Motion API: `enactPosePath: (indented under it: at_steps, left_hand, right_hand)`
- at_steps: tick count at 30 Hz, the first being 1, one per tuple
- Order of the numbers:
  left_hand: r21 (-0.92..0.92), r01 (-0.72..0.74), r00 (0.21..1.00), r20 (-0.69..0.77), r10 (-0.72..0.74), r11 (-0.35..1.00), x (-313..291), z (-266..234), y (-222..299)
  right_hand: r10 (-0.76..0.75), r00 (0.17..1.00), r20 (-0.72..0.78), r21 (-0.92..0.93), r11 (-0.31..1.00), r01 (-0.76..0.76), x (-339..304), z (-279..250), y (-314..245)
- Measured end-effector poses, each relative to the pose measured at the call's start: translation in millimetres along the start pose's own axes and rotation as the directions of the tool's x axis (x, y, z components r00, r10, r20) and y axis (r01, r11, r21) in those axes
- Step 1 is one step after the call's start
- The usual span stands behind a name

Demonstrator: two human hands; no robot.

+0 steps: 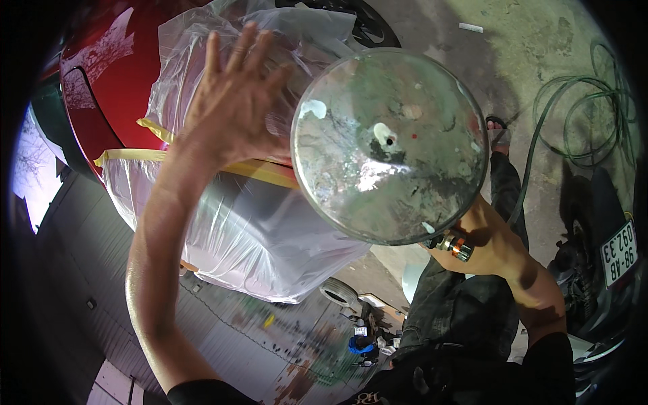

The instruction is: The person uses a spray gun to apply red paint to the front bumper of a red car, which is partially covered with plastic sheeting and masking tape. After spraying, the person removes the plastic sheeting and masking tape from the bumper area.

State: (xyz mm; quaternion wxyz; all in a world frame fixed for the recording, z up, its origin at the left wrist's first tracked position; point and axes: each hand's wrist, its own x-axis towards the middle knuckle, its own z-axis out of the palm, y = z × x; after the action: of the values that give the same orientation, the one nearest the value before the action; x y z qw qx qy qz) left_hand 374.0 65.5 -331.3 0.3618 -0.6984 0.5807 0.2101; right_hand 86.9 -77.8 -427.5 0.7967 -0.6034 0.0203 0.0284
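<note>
My left hand (233, 111) is raised over a red car body (111, 74), fingers spread and slightly blurred, holding nothing. Beneath it lies clear plastic sheeting (182, 74), edged with yellow masking tape (260, 173). Whether the palm touches the surface I cannot tell. My right hand (489, 239) is closed around a paint spray gun (457, 246), its fingers largely hidden. The gun's round, paint-spotted cup lid (378, 196) faces up and covers much of the view, hiding the nozzle and part of the panel.
More plastic sheeting (250, 236) drapes the car's near side. A green hose (533, 155) lies coiled on the concrete floor (540, 40) at the right. A motorbike (580, 270) stands at the right edge. Beyond the sheeting are a tyre (337, 292) and a corrugated wall (88, 263).
</note>
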Motion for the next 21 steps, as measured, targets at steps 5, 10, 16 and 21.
enactPosePath:
  at_steps: [5,10,16,21]
  left_hand:
    - [-0.231,-0.009,1.000,0.019,0.013,0.973,-0.8,10.0,14.3]
    - [-0.266,-0.034,0.999,0.000,0.035,0.964,3.6,18.6,5.1]
    - [-0.216,-0.097,0.994,-0.061,0.086,0.972,4.2,25.1,-22.9]
    - [-0.179,-0.102,0.989,-0.121,0.081,0.979,10.8,12.1,-24.1]
  right_hand:
    - [0.020,1.000,-0.001,-0.022,1.000,-0.020,-0.4,-6.5,4.1]
    - [-0.009,1.000,-0.001,-0.035,0.999,0.009,6.3,-1.7,5.0]
    - [-0.026,1.000,0.015,-0.009,1.000,0.026,10.2,2.5,4.9]
    - [0.047,0.997,0.066,0.062,0.997,-0.051,11.1,9.6,15.3]
